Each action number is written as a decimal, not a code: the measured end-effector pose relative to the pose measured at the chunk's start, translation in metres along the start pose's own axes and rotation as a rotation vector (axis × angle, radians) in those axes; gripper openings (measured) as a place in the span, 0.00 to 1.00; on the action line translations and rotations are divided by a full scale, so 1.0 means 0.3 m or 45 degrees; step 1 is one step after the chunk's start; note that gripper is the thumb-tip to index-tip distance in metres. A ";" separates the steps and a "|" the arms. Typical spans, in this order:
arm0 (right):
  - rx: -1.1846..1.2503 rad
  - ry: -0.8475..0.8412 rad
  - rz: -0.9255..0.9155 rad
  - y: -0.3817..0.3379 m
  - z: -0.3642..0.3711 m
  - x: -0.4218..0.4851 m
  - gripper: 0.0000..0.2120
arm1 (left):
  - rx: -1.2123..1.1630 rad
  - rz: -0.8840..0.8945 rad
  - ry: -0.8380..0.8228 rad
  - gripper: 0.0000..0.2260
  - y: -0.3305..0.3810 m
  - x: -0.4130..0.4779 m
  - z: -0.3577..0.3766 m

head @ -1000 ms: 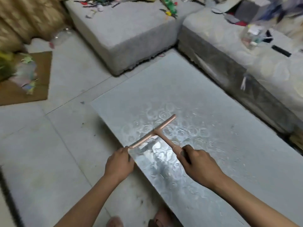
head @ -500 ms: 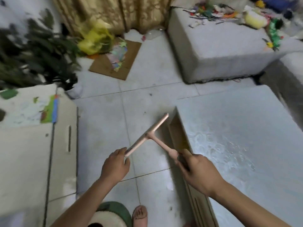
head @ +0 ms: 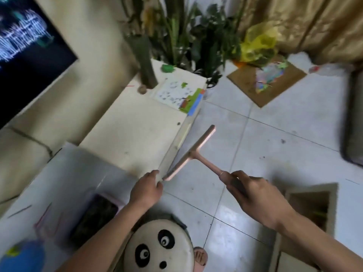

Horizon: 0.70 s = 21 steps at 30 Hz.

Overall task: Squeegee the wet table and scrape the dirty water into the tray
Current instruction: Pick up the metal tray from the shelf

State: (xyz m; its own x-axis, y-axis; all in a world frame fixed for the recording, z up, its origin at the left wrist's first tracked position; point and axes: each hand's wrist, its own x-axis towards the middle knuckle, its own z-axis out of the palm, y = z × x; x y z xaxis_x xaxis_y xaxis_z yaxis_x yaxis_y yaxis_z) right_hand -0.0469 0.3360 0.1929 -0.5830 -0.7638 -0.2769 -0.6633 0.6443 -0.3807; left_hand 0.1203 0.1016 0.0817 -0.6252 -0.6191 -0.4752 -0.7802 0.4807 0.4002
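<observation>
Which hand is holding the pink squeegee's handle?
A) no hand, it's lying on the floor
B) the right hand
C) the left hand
B: the right hand grips the handle of the squeegee, while the left hand is only at the blade's near end.

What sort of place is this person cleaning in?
Most likely a living room in someone's home. A big lit screen hangs on the wall like a television, leafy potted plants stand beside gold curtains, and a panda-faced stool sits on the tiled floor.
</observation>
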 end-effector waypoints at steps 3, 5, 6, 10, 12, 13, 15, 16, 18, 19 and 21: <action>-0.040 -0.093 -0.101 -0.105 0.051 0.075 0.12 | -0.043 -0.169 0.096 0.20 -0.166 -0.029 -0.029; -0.064 -0.135 -0.179 -0.169 0.084 0.103 0.12 | 0.004 -0.242 0.216 0.19 -0.268 -0.073 -0.047; -0.076 -0.133 -0.211 -0.185 0.095 0.110 0.12 | 0.061 -0.245 0.270 0.19 -0.306 -0.094 -0.056; -0.126 -0.207 -0.314 -0.272 0.164 0.119 0.11 | 0.161 -0.341 0.457 0.22 -0.515 -0.213 -0.056; -0.130 -0.244 -0.340 -0.295 0.196 0.110 0.11 | 0.193 -0.488 0.471 0.27 -0.599 -0.284 -0.039; -0.138 -0.263 -0.347 -0.306 0.210 0.103 0.11 | 0.188 -0.566 0.459 0.30 -0.633 -0.319 -0.027; -0.143 -0.287 -0.355 -0.319 0.235 0.084 0.11 | 0.083 -0.705 0.400 0.32 -0.695 -0.371 0.013; -0.146 -0.298 -0.369 -0.330 0.254 0.075 0.11 | -0.013 -0.778 0.362 0.30 -0.738 -0.385 0.042; -0.168 -0.318 -0.383 -0.340 0.280 0.062 0.11 | -0.316 -0.983 0.284 0.27 -0.798 -0.374 0.080; -0.181 -0.332 -0.384 -0.343 0.292 0.057 0.10 | -0.528 -1.077 0.265 0.26 -0.820 -0.365 0.096; -0.203 -0.355 -0.386 -0.342 0.314 0.055 0.10 | -0.830 -1.159 0.277 0.20 -0.845 -0.351 0.113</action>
State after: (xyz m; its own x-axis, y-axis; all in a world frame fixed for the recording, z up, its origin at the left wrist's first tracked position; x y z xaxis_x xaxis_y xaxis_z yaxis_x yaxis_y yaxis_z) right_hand 0.0557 0.2537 0.1444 -0.2167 -0.8862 -0.4096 -0.8615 0.3709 -0.3468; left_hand 0.3834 0.0661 0.0036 0.2344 -0.6980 -0.6767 -0.7440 -0.5768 0.3373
